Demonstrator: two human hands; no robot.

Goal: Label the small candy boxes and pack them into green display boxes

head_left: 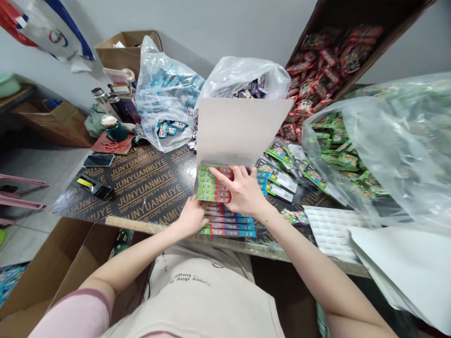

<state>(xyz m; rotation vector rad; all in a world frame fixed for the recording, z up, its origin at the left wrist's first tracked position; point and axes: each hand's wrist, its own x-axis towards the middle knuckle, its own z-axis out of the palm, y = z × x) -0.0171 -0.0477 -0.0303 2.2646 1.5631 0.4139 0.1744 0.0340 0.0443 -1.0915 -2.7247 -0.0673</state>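
Note:
A flat box with a raised white lid [239,126] faces me at the table's front edge. Rows of green, red and blue printed packets [213,191] lie in it. My right hand [244,191] rests on these rows, its index finger stretched to the left and its fingers apart. At the box's lower left corner, my left hand [192,217] is closed on the edge, with its fingertips partly hidden. More striped packets [232,230] stick out below, close to my left thumb.
Clear plastic bags hold blue packets [169,84], purple packets [255,87] and green packets [341,150]. A tilted carton of red packets [317,80] stands behind. White sheets [405,267] lie right; a phone [98,161], scissors [110,147] and a black-yellow tool [92,184] lie left.

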